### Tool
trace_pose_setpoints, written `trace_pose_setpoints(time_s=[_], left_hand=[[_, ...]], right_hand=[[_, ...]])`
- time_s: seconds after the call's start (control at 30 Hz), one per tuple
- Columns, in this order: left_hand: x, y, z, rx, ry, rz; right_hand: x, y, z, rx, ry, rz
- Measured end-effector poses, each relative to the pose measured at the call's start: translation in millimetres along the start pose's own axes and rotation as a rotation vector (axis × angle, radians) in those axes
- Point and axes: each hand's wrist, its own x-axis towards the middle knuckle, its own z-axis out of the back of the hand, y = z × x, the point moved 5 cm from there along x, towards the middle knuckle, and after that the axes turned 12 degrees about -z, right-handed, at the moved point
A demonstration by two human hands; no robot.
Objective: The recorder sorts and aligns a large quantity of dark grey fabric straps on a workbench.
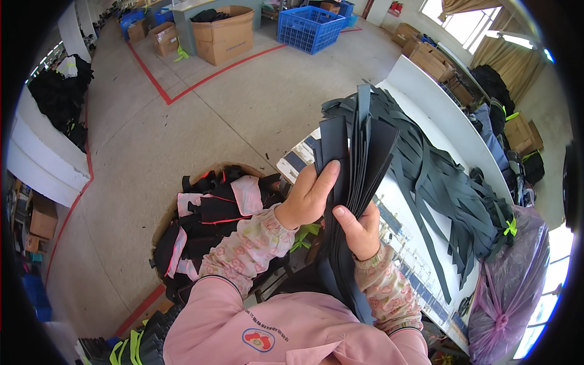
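Note:
A bundle of dark grey fabric strips (359, 158) stands upright in front of me, its ends fanned out at the top and its lower part hanging toward my lap. My left hand (311, 190) grips the bundle from the left, thumb across the front strips. Lower on the right side, my right hand (360, 228) is closed around the same bundle, thumb in front. Beyond it, a heap of loose dark strips (435, 173) is spread over the white table (420, 255).
Left of me stands a round carton (163, 216) of black and pink pieces. A tied purple plastic bag (508, 292) leans at the table's right end. Across the floor are a large cardboard box (225, 38), a blue crate (309, 29) and red floor lines (201, 83).

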Motion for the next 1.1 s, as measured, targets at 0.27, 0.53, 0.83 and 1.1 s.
trace_pose_setpoints(time_s=[0.27,0.53,0.83,1.1], left_hand=[[36.0,-14.0,-14.8,-0.578,-0.076,0.096],[-13.0,9.4,-41.3,-0.422,0.353,0.118],[-11.5,7.8,-53.8,-0.718,0.247,0.047],[-13.8,0.6,-71.1,-0.688,0.270,0.152]], right_hand=[[-17.0,-9.7,2.5,-0.548,-0.310,0.191],[-28.9,11.2,0.6,-0.772,-0.347,0.406],[-58.3,147.3,-9.5,-1.091,-0.335,0.584],[-43.7,168.0,-24.3,-1.334,-0.126,0.738]])
